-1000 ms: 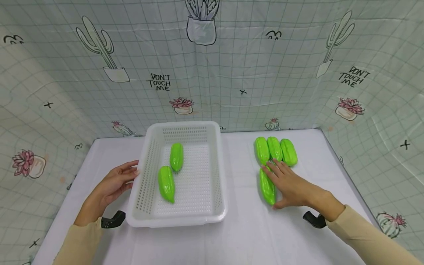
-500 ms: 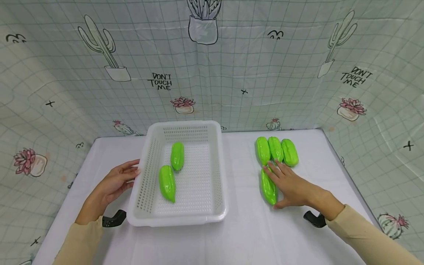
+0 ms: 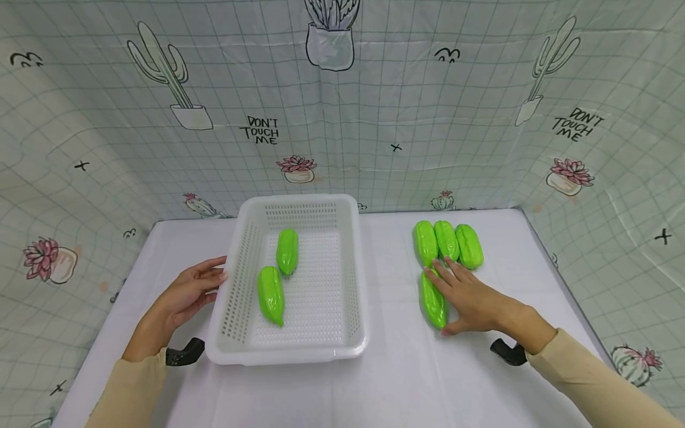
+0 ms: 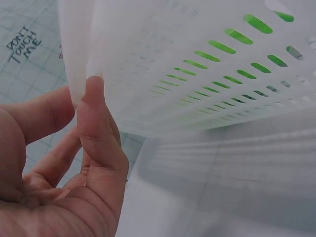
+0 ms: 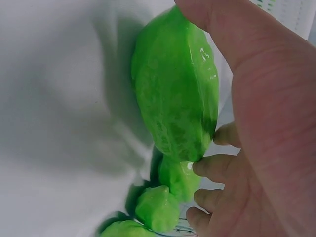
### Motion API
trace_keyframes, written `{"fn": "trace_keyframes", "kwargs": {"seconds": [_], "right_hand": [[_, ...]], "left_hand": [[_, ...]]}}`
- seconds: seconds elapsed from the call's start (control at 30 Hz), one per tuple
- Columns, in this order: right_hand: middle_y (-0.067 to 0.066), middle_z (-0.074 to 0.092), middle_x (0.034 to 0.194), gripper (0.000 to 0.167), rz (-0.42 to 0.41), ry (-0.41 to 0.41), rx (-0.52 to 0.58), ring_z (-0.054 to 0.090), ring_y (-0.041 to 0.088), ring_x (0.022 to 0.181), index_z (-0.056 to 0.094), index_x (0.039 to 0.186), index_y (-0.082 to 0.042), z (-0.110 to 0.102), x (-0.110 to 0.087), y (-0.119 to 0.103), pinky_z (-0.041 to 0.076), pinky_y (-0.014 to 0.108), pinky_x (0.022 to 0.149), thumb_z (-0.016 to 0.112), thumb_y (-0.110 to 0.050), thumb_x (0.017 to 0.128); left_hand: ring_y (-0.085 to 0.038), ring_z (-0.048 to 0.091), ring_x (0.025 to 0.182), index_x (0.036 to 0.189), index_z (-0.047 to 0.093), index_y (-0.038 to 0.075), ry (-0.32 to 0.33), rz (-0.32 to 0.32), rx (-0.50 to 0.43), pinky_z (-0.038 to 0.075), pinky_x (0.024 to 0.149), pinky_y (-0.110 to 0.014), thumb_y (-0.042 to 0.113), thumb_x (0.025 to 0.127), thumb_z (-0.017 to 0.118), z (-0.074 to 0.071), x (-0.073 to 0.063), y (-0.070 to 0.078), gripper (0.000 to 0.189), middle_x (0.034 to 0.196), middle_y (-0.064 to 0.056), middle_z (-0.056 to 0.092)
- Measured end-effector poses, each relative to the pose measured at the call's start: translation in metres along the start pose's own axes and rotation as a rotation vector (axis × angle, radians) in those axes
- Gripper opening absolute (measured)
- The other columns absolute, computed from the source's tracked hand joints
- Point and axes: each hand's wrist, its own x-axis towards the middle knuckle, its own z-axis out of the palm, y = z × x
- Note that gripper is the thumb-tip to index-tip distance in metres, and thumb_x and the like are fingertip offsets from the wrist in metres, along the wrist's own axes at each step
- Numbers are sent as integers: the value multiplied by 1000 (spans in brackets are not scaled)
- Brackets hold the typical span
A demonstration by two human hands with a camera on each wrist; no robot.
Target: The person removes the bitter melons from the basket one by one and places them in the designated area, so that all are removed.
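A white plastic basket (image 3: pixel 289 358) with slotted walls stands left of centre in the head view. Two green starfruits lie inside, one farther back (image 3: pixel 287 251) and one nearer (image 3: pixel 270 295). My left hand (image 3: pixel 187 294) pinches the basket's left rim (image 4: pixel 79 54) between thumb and forefinger. To the right, my right hand (image 3: pixel 473 300) spreads over another starfruit (image 5: pixel 175 84), thumb by its near end and fingertips by its far end, partly covering it in the head view. Just beyond those fingers lie three more starfruits (image 3: pixel 446 239), side by side.
A white cloth (image 3: pixel 396 380) covers the table. Behind and at both sides hangs a grid-patterned sheet (image 3: pixel 353 107) with cactus drawings, close to the table's back edge. Black wrist mounts (image 3: pixel 184 352) stick out from both forearms.
The head view has shifted very slightly. Both hands, the basket and the starfruits keep their places.
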Motion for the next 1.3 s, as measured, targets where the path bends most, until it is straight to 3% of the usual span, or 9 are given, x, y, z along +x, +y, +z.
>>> {"fn": "trace_keyframes", "kwargs": {"seconds": [0.33,0.57,0.93,1.3], "right_hand": [[36,28,165,115,-3,-1,17,23,61,151,33,159,7,-9,1,-4,28,72,118,93,-48,78],[34,30,165,109,-5,32,16,22,60,152,33,159,7,-28,9,-11,26,71,119,90,-45,83],[30,33,165,97,-43,189,-19,21,55,154,34,160,6,-59,51,-37,22,68,123,82,-44,92],[31,29,167,100,-72,158,-19,18,54,156,32,162,6,-72,100,-77,17,64,127,80,-48,93]], "left_hand": [[-5,70,98,165,18,-6,3,2,-11,59,80,-23,9,109,58,-2,-2,0,70,113,12,67],[-5,70,98,166,19,-5,2,1,-16,59,81,-23,10,109,59,-1,-1,2,71,114,12,67],[-5,70,98,166,19,-5,4,3,-12,58,81,-23,10,109,59,-1,1,2,71,114,12,67],[-5,69,97,165,21,-5,14,-3,4,58,80,-23,11,109,59,1,-1,2,70,113,12,67]]}}
